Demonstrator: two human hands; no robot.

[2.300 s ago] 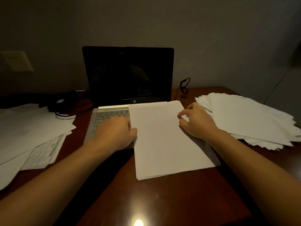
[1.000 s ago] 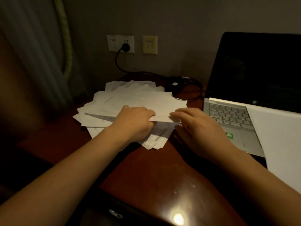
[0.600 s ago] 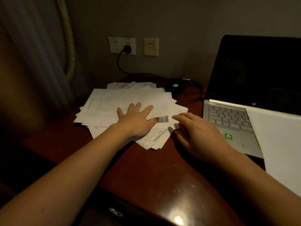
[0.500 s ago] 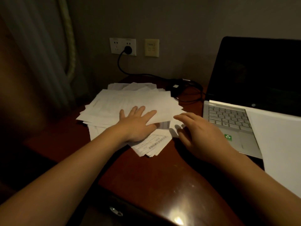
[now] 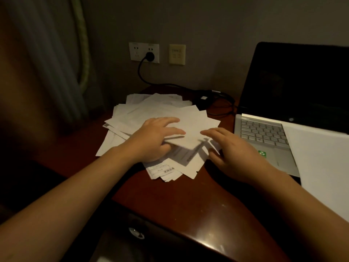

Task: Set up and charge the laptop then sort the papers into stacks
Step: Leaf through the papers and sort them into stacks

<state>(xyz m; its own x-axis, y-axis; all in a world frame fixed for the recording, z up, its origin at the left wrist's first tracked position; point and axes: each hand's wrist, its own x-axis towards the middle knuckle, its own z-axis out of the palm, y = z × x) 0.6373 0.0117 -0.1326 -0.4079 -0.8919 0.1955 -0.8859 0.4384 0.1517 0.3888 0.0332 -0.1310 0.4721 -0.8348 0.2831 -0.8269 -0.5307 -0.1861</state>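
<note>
Pinching top sheets [image 5: 190, 129] of the pile [image 5: 151, 108] in the left hand [image 5: 156, 140], thumb underneath, likely to peel them off; holding the right hand [image 5: 234, 154] spread beside for steadying.

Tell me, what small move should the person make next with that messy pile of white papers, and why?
Probably close the right hand on the right edge of the lifted white paper sheets. The left hand grips their near edge, raised off the fanned pile of white papers, while the right hand lies open beside them; two hands would likely lift them squarely.
</note>
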